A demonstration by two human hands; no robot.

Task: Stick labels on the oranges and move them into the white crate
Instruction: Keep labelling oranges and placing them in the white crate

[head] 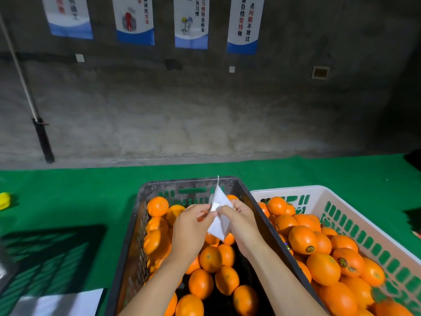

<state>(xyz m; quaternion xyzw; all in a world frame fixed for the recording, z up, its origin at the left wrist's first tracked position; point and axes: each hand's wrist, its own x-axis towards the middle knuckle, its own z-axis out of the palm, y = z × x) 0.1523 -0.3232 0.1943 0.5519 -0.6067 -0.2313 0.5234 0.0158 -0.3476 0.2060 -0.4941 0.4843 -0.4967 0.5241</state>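
Oranges without labels lie in the black crate, directly below both hands; the white crate, already part filled, sits just beside it on the right, nearer the right hand. The left hand and the right pinch a white label sheet between them; its long axis stands roughly upright above the black crate.

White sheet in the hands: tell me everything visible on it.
The white paper sheet is bent and creased, with one corner pointing up and another hanging down. The left hand pinches its left edge and the right hand grips its right side. It is held above the dark plastic crate of oranges. Only the hands plainly touch it.
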